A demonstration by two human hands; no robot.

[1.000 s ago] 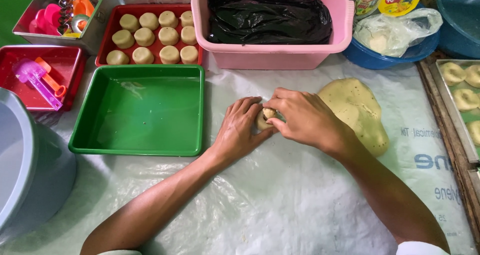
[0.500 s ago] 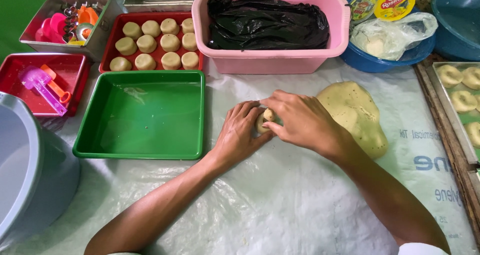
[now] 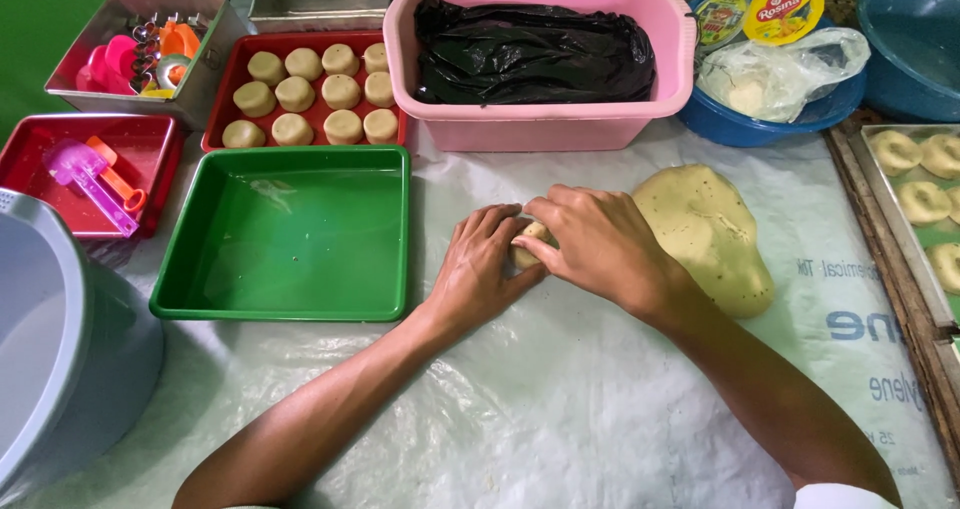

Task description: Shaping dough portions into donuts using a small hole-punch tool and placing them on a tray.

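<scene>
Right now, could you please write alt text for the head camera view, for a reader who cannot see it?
Two bare hands, left hand and right hand, press a small dough piece on a plastic-covered table. A large dough mass lies right; an empty green tray sits left, behind it a red tray of dough rounds.

Pale yellow dough slab [image 3: 705, 231] (dark-speckled), green tray [image 3: 285, 309], red tray [image 3: 225, 119], pink tub [image 3: 560, 124].

Both forearms are bare from the wrist up. The left hand [image 3: 480, 274] and the right hand [image 3: 600, 244] wear no gloves, rings or watch. A white sleeve edge [image 3: 850, 496] shows at the right upper arm.
</scene>
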